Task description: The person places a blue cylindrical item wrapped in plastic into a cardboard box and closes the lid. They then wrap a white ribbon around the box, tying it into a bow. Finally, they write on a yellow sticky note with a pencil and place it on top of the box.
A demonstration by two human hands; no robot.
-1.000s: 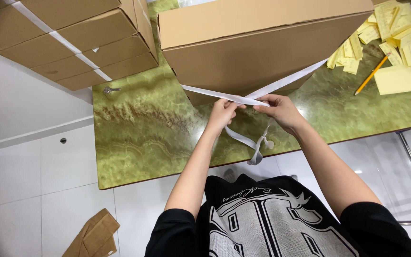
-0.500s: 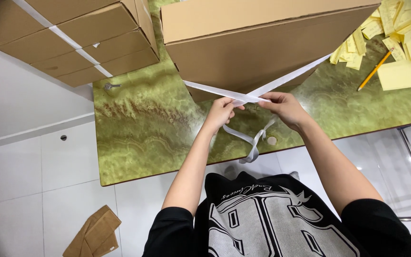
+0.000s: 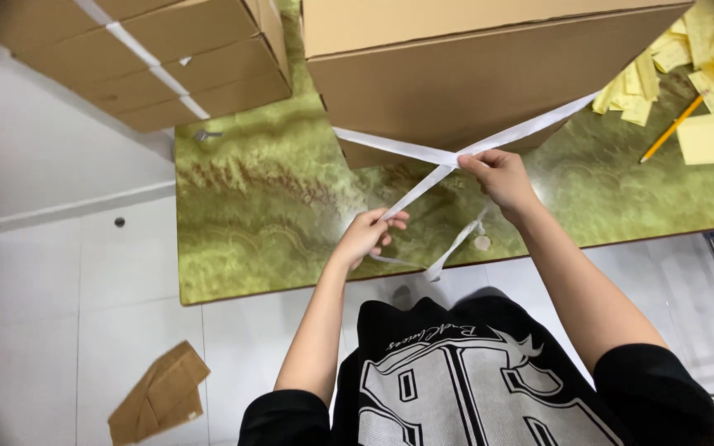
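A large brown cardboard box (image 3: 489,66) stands on a green marbled table (image 3: 258,215). Two white strap ends (image 3: 390,147) come out from under the box and cross in front of it. My right hand (image 3: 502,177) pinches the straps at the crossing, just below the box's front face. My left hand (image 3: 369,235) grips one strap end (image 3: 415,188) and holds it taut, down and to the left of the crossing. The loose tails (image 3: 448,252) hang over the table's front edge.
Another strapped cardboard box (image 3: 142,58) sits at the far left of the table. Yellow paper slips (image 3: 687,58) and a pencil (image 3: 669,130) lie at the right. A folded piece of cardboard (image 3: 159,396) lies on the white tiled floor.
My left hand has moved down and to the left, drawing one strap end away from the crossing. My right hand has stayed at the crossing by the box.
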